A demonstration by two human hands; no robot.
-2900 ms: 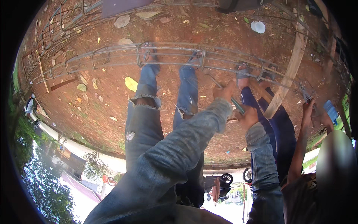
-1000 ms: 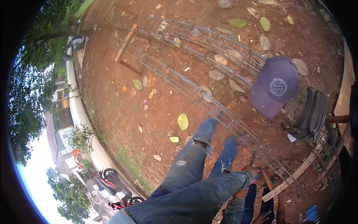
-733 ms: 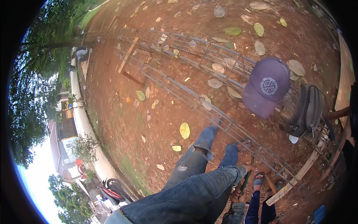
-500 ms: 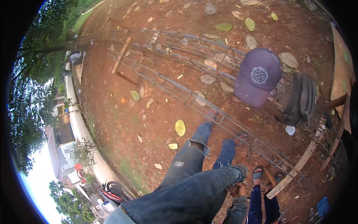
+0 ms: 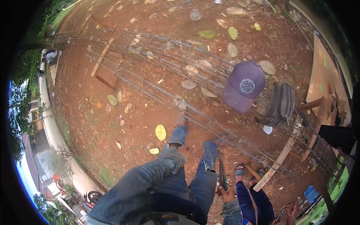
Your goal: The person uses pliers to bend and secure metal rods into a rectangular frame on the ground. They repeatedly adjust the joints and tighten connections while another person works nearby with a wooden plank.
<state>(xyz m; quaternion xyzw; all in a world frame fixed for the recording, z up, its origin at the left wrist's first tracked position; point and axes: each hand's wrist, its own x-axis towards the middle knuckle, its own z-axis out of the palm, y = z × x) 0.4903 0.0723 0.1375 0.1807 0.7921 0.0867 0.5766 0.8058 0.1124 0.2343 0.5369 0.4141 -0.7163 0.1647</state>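
Observation:
In my right hand (image 5: pixel 227 194), low in the middle, is a pair of pincers (image 5: pixel 222 170) with long dark green handles, its head pointing away from me. My left hand (image 5: pixel 185 150) hovers over my left knee, nearest to the torn jeans (image 5: pixel 176 140); its fingers are too small and smeared to read. Just past my bare feet runs a long, narrow rebar cage (image 5: pixel 210 122) of thin rods and square ties. Its near right end rests by a wooden bar (image 5: pixel 275 165). My hands are apart from the cage.
Behind lies a second rebar cage (image 5: pixel 168 50), with a purple cap (image 5: pixel 243 86) and a dark bag (image 5: pixel 279 105) on its right end. A wooden stand (image 5: pixel 103 58) crosses at far left. Beside me at right are another person's navy trousers (image 5: pixel 250 204) and hand (image 5: pixel 291 213).
My hands, close together before, are now apart. The left has moved left to my knee; the right now shows the pincers. The view has shifted right, showing more of the other person.

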